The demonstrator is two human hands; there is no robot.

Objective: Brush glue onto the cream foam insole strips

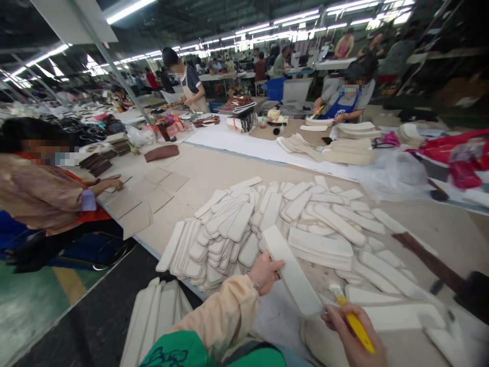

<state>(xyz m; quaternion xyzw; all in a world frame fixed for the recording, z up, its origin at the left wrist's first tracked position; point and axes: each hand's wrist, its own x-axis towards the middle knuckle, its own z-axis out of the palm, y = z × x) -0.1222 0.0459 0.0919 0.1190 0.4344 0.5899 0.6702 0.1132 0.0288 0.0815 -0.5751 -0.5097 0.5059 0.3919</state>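
My left hand [265,272] is closed on the edge of a long white padded strip [291,270] with rounded corners, held tilted above the table. At the strip's lower end, the thumb and fingertips of my right hand [353,326] touch or nearly touch its corner. The same hand is wrapped round a yellow-handled brush [359,329], whose pale tip points up and away from me. Behind the held strip spreads a large heap of similar white strips [229,224]. A neat stack of strips [320,247] lies just right of the held one.
More strips [156,311] stand below the table edge at left. A co-worker [49,178] sits at left beside flat beige pieces [158,196]. Across the table another person [346,99] handles pale strips. A dark brown strap [428,257] and a clear plastic bag [395,176] lie at right.
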